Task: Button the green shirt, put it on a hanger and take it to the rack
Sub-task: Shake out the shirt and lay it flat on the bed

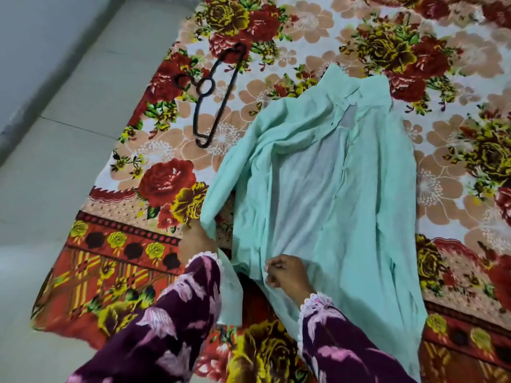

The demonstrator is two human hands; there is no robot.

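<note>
A pale green shirt (326, 183) lies unbuttoned on a flowered blanket, collar away from me, its front panels spread so the lighter inside shows. My left hand (197, 241) grips the edge of the shirt's left front panel near the hem. At the lower middle of the shirt, my right hand (284, 273) pinches the fabric with curled fingers. A dark hanger (218, 92) lies flat on the blanket, up and to the left of the shirt, apart from both hands. Both my arms wear purple flowered sleeves with lace cuffs.
The flowered blanket (456, 134) covers most of the view and ends at a left edge. A grey tiled floor (55, 161) lies beyond that edge, with a wall base at the far left. No rack is in view.
</note>
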